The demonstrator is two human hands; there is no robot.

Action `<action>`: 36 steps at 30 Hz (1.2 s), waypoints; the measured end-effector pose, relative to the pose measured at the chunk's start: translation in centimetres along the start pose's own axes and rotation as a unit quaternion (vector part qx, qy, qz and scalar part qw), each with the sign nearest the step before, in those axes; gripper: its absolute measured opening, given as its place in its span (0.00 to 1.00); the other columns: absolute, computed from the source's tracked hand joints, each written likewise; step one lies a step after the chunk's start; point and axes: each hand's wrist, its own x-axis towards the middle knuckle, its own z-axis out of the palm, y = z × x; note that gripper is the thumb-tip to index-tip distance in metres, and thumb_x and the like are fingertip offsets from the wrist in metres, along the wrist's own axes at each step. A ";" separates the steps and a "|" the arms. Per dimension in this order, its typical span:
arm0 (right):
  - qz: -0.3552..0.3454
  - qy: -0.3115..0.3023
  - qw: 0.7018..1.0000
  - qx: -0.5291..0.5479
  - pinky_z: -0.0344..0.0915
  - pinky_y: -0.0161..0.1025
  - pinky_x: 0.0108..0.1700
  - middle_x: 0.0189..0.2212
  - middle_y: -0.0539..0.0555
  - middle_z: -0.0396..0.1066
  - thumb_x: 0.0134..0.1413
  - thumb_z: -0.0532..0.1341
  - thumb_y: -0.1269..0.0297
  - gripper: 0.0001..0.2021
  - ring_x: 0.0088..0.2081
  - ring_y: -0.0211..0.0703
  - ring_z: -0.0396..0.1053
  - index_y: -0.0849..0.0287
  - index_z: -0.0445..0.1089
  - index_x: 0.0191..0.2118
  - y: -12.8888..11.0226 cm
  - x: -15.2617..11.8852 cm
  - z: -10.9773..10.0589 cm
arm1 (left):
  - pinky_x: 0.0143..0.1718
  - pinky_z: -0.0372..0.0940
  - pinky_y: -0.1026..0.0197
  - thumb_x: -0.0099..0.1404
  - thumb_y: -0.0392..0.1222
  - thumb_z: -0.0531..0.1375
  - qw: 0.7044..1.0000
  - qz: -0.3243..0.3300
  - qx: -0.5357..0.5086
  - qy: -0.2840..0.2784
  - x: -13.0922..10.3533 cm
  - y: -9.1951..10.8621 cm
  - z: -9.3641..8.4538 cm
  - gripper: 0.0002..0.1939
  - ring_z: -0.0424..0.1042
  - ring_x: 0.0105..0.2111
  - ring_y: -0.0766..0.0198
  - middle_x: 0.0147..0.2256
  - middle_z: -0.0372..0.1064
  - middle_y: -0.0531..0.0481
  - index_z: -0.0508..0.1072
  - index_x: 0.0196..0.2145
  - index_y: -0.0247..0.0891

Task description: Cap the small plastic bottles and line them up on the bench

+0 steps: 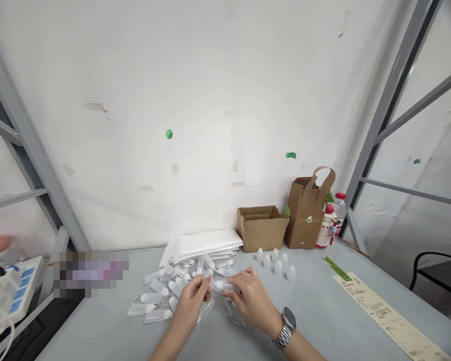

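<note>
Small clear plastic bottle (222, 286), translucent and whitish, held level above the grey table (315, 306), just in front of a loose pile of like bottles (173, 288). Left hand (191, 303) pinching one end with fingertips; right hand (250, 296), steel watch (286, 328) at wrist, gripping the other. Six white caps (276, 261) standing near.

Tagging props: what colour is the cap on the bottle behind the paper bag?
Red cap on a clear bottle, seen in the head view, right of the paper bag.
</note>
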 end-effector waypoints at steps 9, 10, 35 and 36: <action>-0.015 0.005 0.999 -0.037 0.49 0.40 0.40 0.27 0.53 0.71 0.55 0.56 0.66 0.05 0.32 0.42 0.64 0.60 0.68 0.34 0.4 -0.5 1.2 | 0.25 0.57 0.65 0.54 0.61 0.51 0.988 0.021 0.045 0.143 0.1 -0.4 -0.6 0.22 0.60 0.22 0.65 0.18 0.57 0.56 0.59 0.17 0.40; -0.012 0.003 0.999 -0.034 0.49 0.40 0.40 0.28 0.54 0.71 0.55 0.55 0.66 0.06 0.32 0.42 0.64 0.60 0.68 0.34 0.4 -0.5 1.2 | 0.26 0.58 0.64 0.54 0.62 0.51 0.989 0.022 0.042 0.141 0.2 -0.4 -0.6 0.23 0.61 0.22 0.65 0.18 0.58 0.56 0.61 0.18 0.39; 0.094 -0.023 0.978 0.186 0.57 0.38 0.37 0.21 0.50 0.68 0.54 0.53 0.54 0.16 0.27 0.40 0.62 0.59 0.67 0.24 -1.0 -1.0 2.1 | 0.39 0.64 0.57 0.51 0.57 0.58 0.996 -0.029 -0.084 -0.010 0.1 -1.8 0.9 0.22 0.71 0.34 0.55 0.30 0.75 0.46 0.75 0.30 0.34; 0.113 -0.034 0.964 0.237 0.58 0.37 0.35 0.21 0.50 0.68 0.54 0.53 0.53 0.15 0.26 0.39 0.62 0.59 0.68 0.26 -0.9 -0.8 2.2 | 0.38 0.64 0.57 0.50 0.58 0.58 0.995 -0.040 -0.091 -0.003 0.2 -1.9 0.8 0.22 0.71 0.34 0.55 0.30 0.75 0.46 0.75 0.30 0.34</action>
